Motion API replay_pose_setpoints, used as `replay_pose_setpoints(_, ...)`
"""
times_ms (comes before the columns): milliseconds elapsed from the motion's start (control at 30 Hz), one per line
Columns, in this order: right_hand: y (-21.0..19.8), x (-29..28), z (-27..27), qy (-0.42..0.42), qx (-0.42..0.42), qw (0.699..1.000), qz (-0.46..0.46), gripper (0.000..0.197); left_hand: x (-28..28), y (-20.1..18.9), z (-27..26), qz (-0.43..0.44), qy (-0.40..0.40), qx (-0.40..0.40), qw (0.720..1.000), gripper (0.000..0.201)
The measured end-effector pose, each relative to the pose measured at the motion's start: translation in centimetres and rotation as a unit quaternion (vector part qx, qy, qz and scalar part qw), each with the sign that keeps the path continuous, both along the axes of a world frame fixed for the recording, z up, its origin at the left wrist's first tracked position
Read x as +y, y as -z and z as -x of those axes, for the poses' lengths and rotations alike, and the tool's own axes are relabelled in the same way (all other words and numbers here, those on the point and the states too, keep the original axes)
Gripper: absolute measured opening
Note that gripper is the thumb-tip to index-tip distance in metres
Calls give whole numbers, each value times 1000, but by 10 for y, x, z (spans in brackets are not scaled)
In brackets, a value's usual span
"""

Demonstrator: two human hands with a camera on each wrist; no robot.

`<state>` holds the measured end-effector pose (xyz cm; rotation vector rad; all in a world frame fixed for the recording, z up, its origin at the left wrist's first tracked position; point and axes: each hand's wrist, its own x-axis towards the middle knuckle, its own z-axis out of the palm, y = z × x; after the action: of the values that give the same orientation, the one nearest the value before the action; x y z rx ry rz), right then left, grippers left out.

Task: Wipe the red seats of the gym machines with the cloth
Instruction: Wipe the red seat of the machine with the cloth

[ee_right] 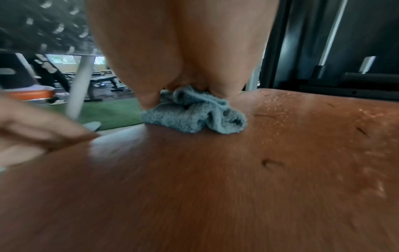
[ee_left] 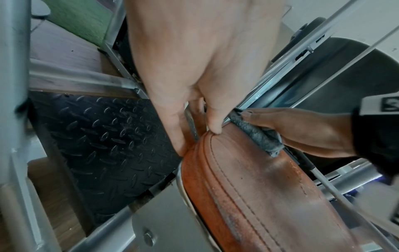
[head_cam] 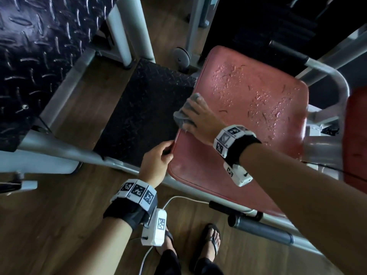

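1. The red seat [head_cam: 248, 108] of a gym machine fills the middle of the head view, its long axis running from the near edge by the person's feet away toward the dark weight stack; beads of liquid lie across its far and right-hand parts, while the near left part looks smooth.
2. A bunched grey-blue cloth [head_cam: 183, 113] sits on the seat's left edge, partly overhanging it, about halfway along that edge.
3. The right hand [head_cam: 198, 118] lies on top of the cloth, fingers spread fairly flat and pressing it onto the vinyl, with the fingertips pointing off the left edge; the wet patch lies to that hand's right and beyond it.
4. The left hand [head_cam: 156, 157] grips the same left edge nearer the body, thumb on the stitched top seam and fingers curled under the rim, just beside the cloth but apart from it.
5. Judged from this, the wipe is partway done: the next stroke likely calls for the right hand to sweep the cloth rightward and away across the droplets, the left merely steadying.
6. A black tread plate [head_cam: 143, 114] lies on the floor beside the seat.
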<state>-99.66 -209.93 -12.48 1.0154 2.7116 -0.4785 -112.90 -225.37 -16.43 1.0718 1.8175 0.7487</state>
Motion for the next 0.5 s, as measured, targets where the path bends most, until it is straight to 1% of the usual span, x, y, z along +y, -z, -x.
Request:
replay_pose_setpoints(67, -7, -22, -7, -6, 13, 1000, 15, 54, 0, 0, -1, 23, 1, 7, 1000, 42)
replay_pose_setpoints(100, -9, -32, -13, -31, 14, 999, 10, 54, 0, 1, -2, 35, -5, -1, 999, 43)
replay_pose_setpoints(167, -13, -50, -29, -88, -7, 996, 17, 56, -1, 2, -6, 50, -53, -54, 996, 47)
replay_pose_setpoints(200, -11, -57, -38, -91, -13, 995, 36, 56, -1, 5, -6, 56, -82, -74, 992, 48)
replay_pose_setpoints(233, -8, -63, -48, -100, -11, 994, 40, 56, 0, 4, -10, 56, -101, -73, 991, 47)
replay_pose_setpoints(267, -3, -69, -61, -111, 0, 993, 44, 56, 1, 0, -15, 52, -106, -50, 992, 44)
replay_pose_setpoints(333, -1, -80, -88, -119, 4, 991, 61, 56, 4, -7, -28, 15, -85, -9, 996, 42)
replay_pose_setpoints(400, -7, -90, -111, -148, 15, 986, 75, 56, 9, -13, -44, 1, -44, -3, 999, 49)
replay_pose_setpoints(433, -10, -93, -122, -164, 14, 984, 68, 56, 13, -14, -54, 18, -28, 8, 999, 56)
replay_pose_setpoints(500, -6, -96, -148, -155, 16, 987, 42, 57, 18, -14, -73, 77, -13, 48, 996, 69)
